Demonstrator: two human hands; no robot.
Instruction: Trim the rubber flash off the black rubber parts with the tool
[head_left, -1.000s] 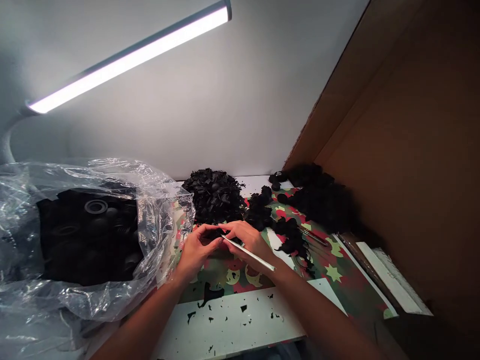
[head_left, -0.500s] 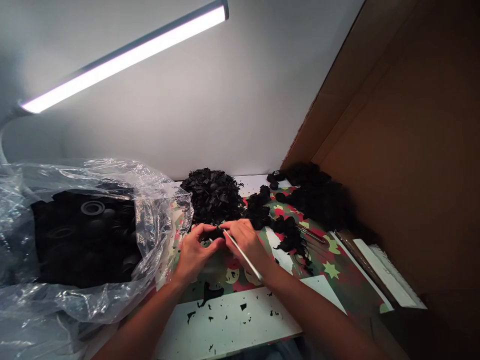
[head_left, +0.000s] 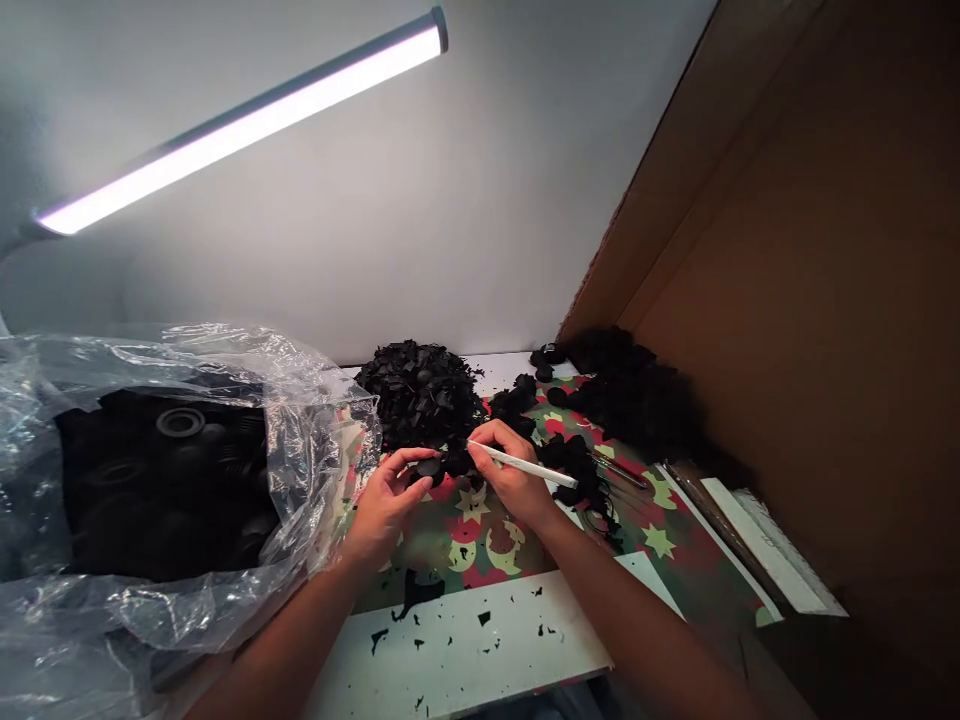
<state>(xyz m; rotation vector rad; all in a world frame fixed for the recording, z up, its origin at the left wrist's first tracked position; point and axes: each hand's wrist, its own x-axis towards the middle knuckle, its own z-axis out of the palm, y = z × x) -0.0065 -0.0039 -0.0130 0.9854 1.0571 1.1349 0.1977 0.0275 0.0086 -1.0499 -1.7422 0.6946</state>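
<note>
Between the thumb and fingers of my left hand (head_left: 385, 502) is a small black rubber part (head_left: 430, 469), round at its near end. A darker ribbed piece beside it reaches toward my other hand; I cannot tell whether the two are joined. My right hand (head_left: 519, 482) is closed around a slim white pen-like tool (head_left: 529, 465), its thin tip pointing left near the black part. Just behind both hands rises a heap of black rubber scraps (head_left: 420, 390).
A clear plastic bag (head_left: 315, 430) of black rubber parts (head_left: 202, 480) stands at the left. More black parts (head_left: 637, 390) lie at the right by a cardboard wall (head_left: 810, 300). Scraps dot the white board (head_left: 450, 665) in front. A lit lamp (head_left: 247, 130) hangs above.
My right hand has moved slightly right, away from my left hand, and the white tool has swung from steeply slanted to nearly level. The black part now shows more between the hands.
</note>
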